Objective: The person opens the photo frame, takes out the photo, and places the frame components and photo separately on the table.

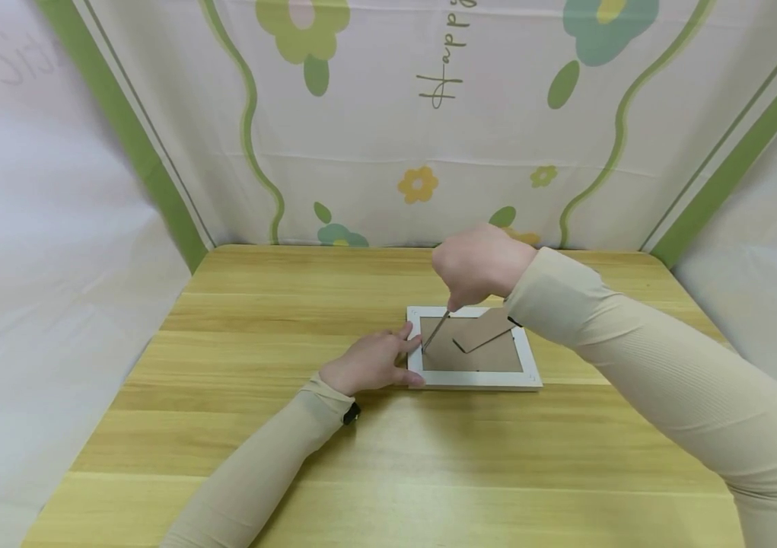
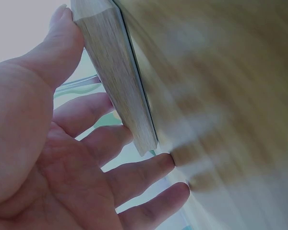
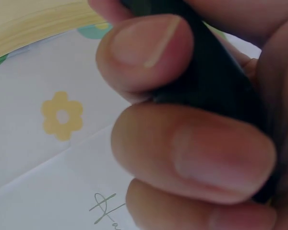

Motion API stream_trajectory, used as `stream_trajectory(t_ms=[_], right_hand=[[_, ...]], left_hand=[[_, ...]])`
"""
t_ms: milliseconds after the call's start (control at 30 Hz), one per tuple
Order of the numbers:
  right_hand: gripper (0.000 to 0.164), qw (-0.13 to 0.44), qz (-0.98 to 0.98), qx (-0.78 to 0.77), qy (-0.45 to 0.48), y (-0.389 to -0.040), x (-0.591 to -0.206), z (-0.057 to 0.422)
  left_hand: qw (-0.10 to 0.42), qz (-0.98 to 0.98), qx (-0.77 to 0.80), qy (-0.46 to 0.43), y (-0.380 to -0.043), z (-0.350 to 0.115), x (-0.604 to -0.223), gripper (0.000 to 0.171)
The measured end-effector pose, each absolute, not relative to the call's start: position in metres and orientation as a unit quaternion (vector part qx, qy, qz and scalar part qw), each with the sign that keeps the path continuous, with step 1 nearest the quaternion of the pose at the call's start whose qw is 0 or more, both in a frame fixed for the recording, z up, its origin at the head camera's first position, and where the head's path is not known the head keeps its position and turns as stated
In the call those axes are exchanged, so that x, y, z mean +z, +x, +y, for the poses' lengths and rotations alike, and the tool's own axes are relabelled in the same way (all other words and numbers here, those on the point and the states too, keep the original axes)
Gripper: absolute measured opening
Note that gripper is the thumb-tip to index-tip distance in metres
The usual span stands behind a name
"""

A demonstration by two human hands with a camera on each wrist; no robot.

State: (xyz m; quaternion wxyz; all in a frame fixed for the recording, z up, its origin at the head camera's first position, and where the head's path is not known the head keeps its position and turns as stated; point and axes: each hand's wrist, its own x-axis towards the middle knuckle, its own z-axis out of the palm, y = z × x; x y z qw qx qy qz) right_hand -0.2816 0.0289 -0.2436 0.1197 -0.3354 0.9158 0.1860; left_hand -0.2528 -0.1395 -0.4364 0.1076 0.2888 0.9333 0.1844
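Note:
A white picture frame (image 1: pixel 480 379) lies face down on the wooden table, its brown backing board (image 1: pixel 498 361) and stand leg (image 1: pixel 487 332) facing up. My left hand (image 1: pixel 370 362) rests at the frame's left side, thumb and two fingers touching its edge. In the left wrist view, the other two fingertips meet the tabletop. Above the frame, my right hand (image 1: pixel 480 262) grips a thin metal-shafted tool (image 1: pixel 437 331), like a screwdriver, by its dark handle (image 3: pixel 221 81). The shaft slants down to the left inner edge of the frame. The exact tip contact is too small to tell.
The wooden table (image 1: pixel 258 320) extends around the frame on all sides. Behind its far edge hangs a white cloth (image 1: pixel 361 137) with flowers and lettering. Pale cloth walls with green strips (image 1: pixel 155 175) stand at both sides.

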Motion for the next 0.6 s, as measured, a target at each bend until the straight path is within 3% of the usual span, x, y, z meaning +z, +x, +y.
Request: stream_trajectory(t_ms=[600], right_hand=[[0.014, 0.110, 0.908, 0.220, -0.340, -0.278, -0.241, 0.008]], left_hand=[[0.114, 0.931, 0.194, 0.287, -0.255, -0.140, -0.437, 0.082]])
